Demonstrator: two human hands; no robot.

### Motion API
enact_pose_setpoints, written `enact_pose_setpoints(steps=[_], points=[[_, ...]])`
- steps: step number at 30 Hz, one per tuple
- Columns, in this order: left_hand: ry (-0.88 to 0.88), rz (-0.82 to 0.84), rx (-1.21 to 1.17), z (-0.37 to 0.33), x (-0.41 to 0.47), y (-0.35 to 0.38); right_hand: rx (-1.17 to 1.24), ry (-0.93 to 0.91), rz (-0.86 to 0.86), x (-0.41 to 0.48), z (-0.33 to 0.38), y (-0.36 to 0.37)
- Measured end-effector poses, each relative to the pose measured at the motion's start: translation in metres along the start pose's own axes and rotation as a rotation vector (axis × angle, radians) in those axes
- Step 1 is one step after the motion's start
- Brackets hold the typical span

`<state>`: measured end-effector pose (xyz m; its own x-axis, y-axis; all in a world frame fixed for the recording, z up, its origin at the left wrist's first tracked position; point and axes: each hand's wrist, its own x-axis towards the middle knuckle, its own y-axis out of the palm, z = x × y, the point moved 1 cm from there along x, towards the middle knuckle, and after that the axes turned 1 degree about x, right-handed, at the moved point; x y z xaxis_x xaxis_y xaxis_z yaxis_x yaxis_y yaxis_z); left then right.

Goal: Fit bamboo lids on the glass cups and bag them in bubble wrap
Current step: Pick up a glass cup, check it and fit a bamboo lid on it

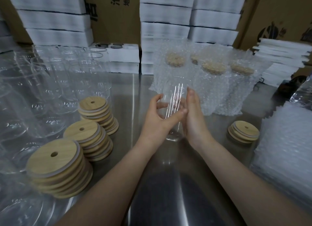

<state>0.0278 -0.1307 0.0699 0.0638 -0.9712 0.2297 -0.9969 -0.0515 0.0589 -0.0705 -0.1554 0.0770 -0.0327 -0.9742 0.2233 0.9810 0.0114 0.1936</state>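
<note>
Bamboo lids (57, 158) stand stacked at the near left of the worktop (168, 183). Beyond them a lidless glass cup (173, 97) is held above the steel, with the left grip (158, 114) curled round it and the right grip (194, 114) flat-fingered against its side. Smooth glass held this loosely could slip and strike the worktop, or topple the bubble-wrapped cups (212, 84) behind.

Open down the near-middle tabletop (168, 192); blocked left by lid stacks (87, 138) and glass cups (50, 84), far by wrapped cups (214, 84), right seemingly by bubble-wrap bags (283, 149).
</note>
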Motion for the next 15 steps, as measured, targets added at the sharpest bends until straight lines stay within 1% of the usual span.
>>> enact_pose_setpoints(steps=[3,6,10,12,15], points=[[-0.064,-0.016,-0.153,0.0021,0.0035,-0.003,-0.017,0.007,0.045,0.0013,-0.0007,0.0012],[-0.12,0.004,-0.295,0.0044,0.0062,-0.0067,0.012,0.066,0.06,0.0021,-0.0044,0.0005],[-0.168,0.053,-0.386,0.0036,0.0085,-0.0084,0.09,0.168,0.076,0.0048,-0.0054,0.0002],[-0.178,0.079,-0.432,0.0027,0.0091,-0.0072,0.096,0.187,0.083,0.0056,-0.0045,0.0001],[-0.219,0.107,-0.499,0.0011,0.0089,-0.0063,0.178,0.203,0.114,0.0049,-0.0022,0.0013]])
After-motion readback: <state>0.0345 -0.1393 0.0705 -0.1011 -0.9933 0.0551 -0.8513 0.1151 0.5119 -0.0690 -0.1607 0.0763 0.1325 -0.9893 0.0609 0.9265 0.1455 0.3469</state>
